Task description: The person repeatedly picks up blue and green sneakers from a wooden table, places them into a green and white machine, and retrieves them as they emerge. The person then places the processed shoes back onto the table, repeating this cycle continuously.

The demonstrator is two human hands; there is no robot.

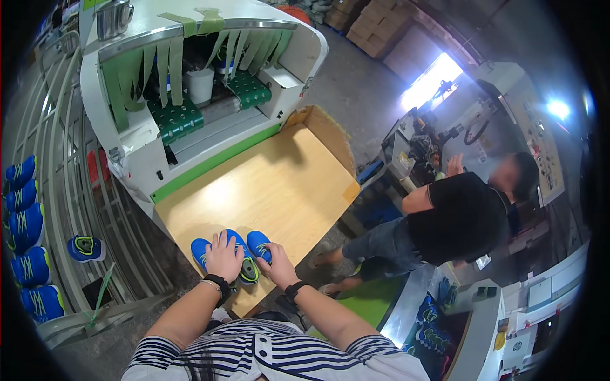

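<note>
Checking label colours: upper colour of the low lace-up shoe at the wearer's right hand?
The shoe's upper is bright blue; head view shows it best.

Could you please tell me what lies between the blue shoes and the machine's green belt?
In the head view, between the blue shoes and the green belt lie the wooden tabletop, then a green strip and a grey ledge.

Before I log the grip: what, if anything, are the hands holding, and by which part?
Left hand lies over two blue shoes; right hand covers the near end of a third shoe. Whether either grips cannot be told.
</note>
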